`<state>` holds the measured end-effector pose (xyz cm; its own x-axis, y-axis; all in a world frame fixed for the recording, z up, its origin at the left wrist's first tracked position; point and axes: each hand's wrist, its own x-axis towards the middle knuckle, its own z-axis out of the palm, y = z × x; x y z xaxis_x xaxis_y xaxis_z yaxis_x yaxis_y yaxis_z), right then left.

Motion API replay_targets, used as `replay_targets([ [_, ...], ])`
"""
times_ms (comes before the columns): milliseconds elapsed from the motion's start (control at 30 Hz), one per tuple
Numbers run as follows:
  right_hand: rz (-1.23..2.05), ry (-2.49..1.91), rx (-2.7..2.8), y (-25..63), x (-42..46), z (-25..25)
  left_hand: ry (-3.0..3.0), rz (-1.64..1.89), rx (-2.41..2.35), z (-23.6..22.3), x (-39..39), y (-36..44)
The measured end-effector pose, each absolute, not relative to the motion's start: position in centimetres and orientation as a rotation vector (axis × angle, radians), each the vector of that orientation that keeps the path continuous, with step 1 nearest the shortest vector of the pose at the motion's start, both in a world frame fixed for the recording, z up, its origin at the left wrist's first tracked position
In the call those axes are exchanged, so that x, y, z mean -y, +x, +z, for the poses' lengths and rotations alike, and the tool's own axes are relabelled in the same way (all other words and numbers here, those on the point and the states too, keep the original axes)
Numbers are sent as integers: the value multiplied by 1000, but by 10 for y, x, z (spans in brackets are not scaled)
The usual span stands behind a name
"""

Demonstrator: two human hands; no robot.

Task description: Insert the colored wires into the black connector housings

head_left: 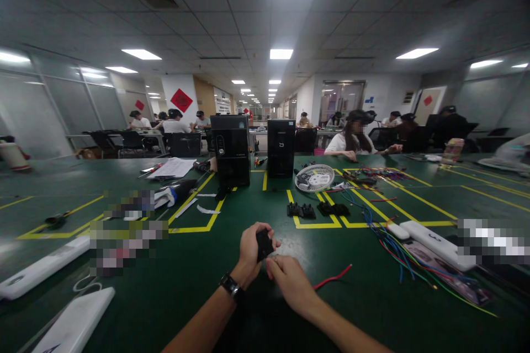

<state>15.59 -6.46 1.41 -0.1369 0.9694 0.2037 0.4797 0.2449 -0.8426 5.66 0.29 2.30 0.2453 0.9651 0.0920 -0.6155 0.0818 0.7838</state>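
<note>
Above the near part of the green table, my left hand point(249, 253) is closed around a small black block-shaped part point(264, 245). My right hand point(292, 281) is beside it, thumb and forefinger pinched together at the part's lower edge. What sits in that pinch is too small to make out. A thick red wire point(333, 277) shows to the right of my right hand; its other end is hidden behind the hand, and whether I hold it I cannot tell. Further forward, similar black parts point(301, 209) rest by the yellow tape, with more dark parts point(333, 208) alongside.
Two black computer towers point(230, 151) point(280, 149) stand ahead. A white round fan grille point(314, 178) lies right of them. Loose coloured wires point(383, 237) and a white power bank point(434, 244) are at right. Papers point(171, 168) lie at left. A person point(354, 140) sits across the table.
</note>
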Motion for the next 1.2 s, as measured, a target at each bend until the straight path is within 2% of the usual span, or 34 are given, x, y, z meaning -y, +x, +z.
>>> replay_targets([
  [300,873,-1347,1650,150,74,24,950,1347,-566,25,3,57],
  [533,938,-1294,1678,145,72,10,767,1226,-448,25,5,56],
  [700,1017,-1340,1582,145,73,11,979,1313,-506,25,4,55],
  [1000,973,-1324,1537,135,74,3,692,1212,-426,22,1,61],
  [1200,916,-1331,1581,137,72,2,755,1227,-456,22,2,58],
])
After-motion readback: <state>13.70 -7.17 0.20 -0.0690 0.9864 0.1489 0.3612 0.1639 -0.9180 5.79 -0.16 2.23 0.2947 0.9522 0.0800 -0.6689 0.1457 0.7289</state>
